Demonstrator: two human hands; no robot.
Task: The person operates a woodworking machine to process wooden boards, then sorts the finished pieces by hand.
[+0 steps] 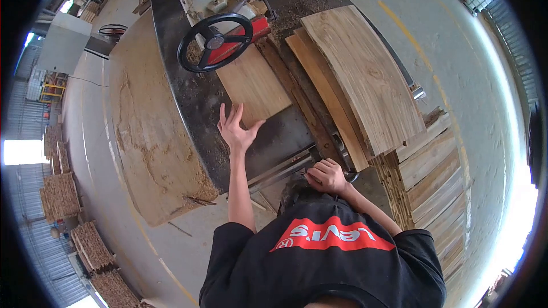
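Observation:
My left hand [237, 132] is open, its fingers spread at the near edge of a wooden board [257, 88]. The fingertips appear to touch the board, which lies flat on the dark machine table [279, 137]. My right hand [327, 177] is closed in front of my waist, at the table's front edge beside a metal rail [279, 172]. What its fingers grip is hidden. Ahead of my left hand is a black handwheel [214, 42] on the machine, above the far part of the board.
Stacked wide boards [365, 68] lie on the table's right side. A dusty wooden panel [148, 131] flanks it on the left. Planks [434, 177] are piled at the right, and wood stacks [60, 194] stand along the left wall. Sawdust covers parts of the machine.

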